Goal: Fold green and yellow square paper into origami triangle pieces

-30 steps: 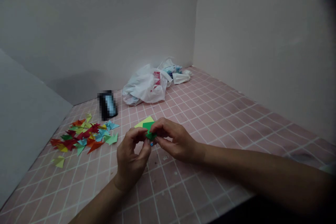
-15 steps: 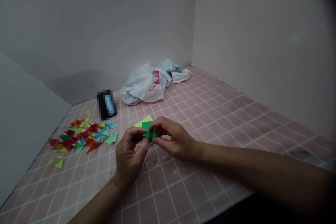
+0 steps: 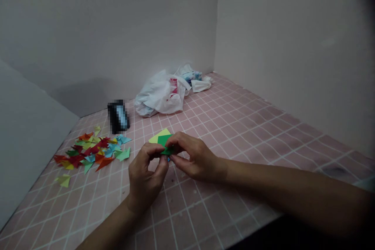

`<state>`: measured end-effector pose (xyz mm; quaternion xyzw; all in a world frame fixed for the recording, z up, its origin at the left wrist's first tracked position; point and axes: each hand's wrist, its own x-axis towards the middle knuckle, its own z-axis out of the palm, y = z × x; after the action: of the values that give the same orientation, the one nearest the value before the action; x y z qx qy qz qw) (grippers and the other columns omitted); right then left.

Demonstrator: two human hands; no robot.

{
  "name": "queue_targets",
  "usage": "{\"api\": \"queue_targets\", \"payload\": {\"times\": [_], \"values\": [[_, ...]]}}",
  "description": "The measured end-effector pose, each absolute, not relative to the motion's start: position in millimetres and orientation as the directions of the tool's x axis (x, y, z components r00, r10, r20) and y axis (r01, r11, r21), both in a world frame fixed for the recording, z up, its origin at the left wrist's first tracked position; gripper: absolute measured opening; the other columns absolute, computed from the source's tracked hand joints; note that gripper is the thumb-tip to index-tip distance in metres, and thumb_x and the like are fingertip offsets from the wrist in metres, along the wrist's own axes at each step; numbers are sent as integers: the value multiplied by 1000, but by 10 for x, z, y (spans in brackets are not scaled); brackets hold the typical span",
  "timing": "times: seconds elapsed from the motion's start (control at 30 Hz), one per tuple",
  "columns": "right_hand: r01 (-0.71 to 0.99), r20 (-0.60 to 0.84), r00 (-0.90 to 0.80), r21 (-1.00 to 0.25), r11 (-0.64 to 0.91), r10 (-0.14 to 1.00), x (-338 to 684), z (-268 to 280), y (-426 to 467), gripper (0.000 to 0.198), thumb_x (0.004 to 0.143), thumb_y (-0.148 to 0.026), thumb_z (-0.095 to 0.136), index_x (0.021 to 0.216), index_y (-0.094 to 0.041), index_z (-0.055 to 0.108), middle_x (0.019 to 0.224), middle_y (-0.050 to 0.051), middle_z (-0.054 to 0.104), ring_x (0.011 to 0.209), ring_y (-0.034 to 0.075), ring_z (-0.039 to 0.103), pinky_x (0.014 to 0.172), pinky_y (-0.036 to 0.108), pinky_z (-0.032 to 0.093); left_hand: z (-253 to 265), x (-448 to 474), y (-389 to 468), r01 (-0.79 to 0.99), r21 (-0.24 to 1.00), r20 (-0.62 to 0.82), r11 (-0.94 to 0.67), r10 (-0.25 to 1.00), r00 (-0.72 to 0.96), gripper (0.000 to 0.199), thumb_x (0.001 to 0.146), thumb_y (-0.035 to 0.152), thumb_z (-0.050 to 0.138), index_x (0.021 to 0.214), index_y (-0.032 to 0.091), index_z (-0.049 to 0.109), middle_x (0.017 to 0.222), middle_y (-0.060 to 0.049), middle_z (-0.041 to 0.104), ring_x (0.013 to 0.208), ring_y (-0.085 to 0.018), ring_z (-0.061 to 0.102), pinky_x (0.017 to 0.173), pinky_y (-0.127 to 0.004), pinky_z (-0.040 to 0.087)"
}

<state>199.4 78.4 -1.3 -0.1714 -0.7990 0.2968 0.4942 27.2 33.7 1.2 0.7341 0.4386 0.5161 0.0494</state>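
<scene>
Grey walls (image 3: 117, 27) meet in a corner behind our pink tablecloth (image 3: 240, 140), which is crossed by a grid of white lines. Near the middle, we hold a small piece of green paper (image 3: 168, 151) just above the cloth, between our two hands. Our left hand (image 3: 146, 170) pinches its near left side between thumb and forefinger, and our right hand (image 3: 195, 156) grips the other side the same way, the fingertips of both nearly meeting. Just beyond them we see a flat patch of green (image 3: 164, 139); whether it belongs to the held piece, we cannot tell. It overlaps a yellow sheet (image 3: 158, 136) that shows past our fingers. Below our fingertips peeks a tiny blue bit (image 3: 168, 159), too small for us to make out.

Off to our left lies a loose heap of folded papers (image 3: 93, 146) in red, orange, yellow, green and light blue, with one pale yellow piece (image 3: 63, 180) apart on the near side. Beyond the heap we have a dark device (image 3: 118, 116), blurred into blocks, and to its right a crumpled white plastic bag (image 3: 159, 95) with a red mark.
</scene>
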Motion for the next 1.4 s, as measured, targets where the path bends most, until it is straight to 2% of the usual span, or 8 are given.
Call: {"api": "queue_targets", "payload": {"times": [0.17, 0.3, 0.47, 0.77, 0.97, 1.2, 1.3, 1.4], "values": [[0, 706, -444, -616, 788, 552, 1993, -24, 792, 19, 87, -6, 54, 101, -18, 55, 92, 5, 61, 82, 16, 60, 72, 31, 54, 71, 274, 344, 638, 437, 726, -634, 667, 166, 27, 85, 2, 60, 106, 19, 62, 90, 0, 67, 78, -11, 65, 71, -21, 55], [-23, 727, -438, -597, 802, 529, 1989, -21, 800, 22, 86, -5, 53, 102, -20, 53, 99, 7, 61, 90, 18, 61, 77, 32, 55, 83, 261, 346, 651, 398, 743, -646, 644, 185, 23, 85, 2, 61, 102, 18, 63, 88, -1, 68, 78, -11, 66, 72, -22, 56], [-23, 730, -454, -582, 813, 511, 1994, -20, 804, 28, 83, -4, 57, 105, -20, 50, 107, 9, 59, 100, 21, 59, 79, 34, 56, 60, 241, 345, 668, 272, 811, -693, 538, 229, 25, 83, 0, 62, 102, 16, 61, 88, -3, 68, 81, -14, 68, 75, -25, 57], [69, 802, -409, -449, 891, 436, 1997, 7, 799, 17, 91, -5, 47, 97, -20, 50, 88, 5, 56, 86, 19, 56, 75, 33, 53, 44, 218, 328, 716, 55, 843, -696, 416, 340, 26, 80, 2, 67, 101, 14, 59, 93, -8, 69, 85, -18, 70, 76, -28, 59], [70, 848, -401, -348, 935, 346, 2010, 12, 786, 19, 92, -2, 48, 100, -18, 53, 92, 7, 60, 91, 19, 59, 79, 33, 57, 22, 241, 343, 698, 100, 839, -710, 436, 324, 33, 80, 1, 66, 108, 14, 57, 94, -8, 69, 87, -18, 70, 79, -29, 59], [92, 912, -347, -198, 976, 218, 1993, -18, 779, 18, 95, -4, 47, 105, -17, 56, 93, 8, 62, 89, 17, 61, 80, 31, 59, 2, 256, 302, 735, 121, 847, -667, 456, 274, 22, 84, 4, 64, 101, 16, 57, 91, -6, 71, 87, -15, 73, 80, -25, 59], [77, 921, -333, -187, 979, 202, 1994, -16, 773, 19, 95, -5, 47, 107, -17, 57, 95, 8, 62, 89, 17, 61, 80, 31, 58, 20, 258, 293, 740, 139, 842, -658, 472, 262, 19, 87, 7, 62, 101, 18, 56, 90, -5, 72, 85, -15, 73, 78, -26, 60], [50, 887, -370, -277, 960, 275, 2008, 13, 759, 20, 95, -5, 48, 106, -20, 55, 96, 8, 61, 93, 18, 61, 83, 32, 58, 39, 250, 302, 735, 134, 842, -664, 467, 269, 18, 88, 8, 61, 101, 20, 57, 88, -4, 72, 83, -15, 73, 75, -27, 61]]}}
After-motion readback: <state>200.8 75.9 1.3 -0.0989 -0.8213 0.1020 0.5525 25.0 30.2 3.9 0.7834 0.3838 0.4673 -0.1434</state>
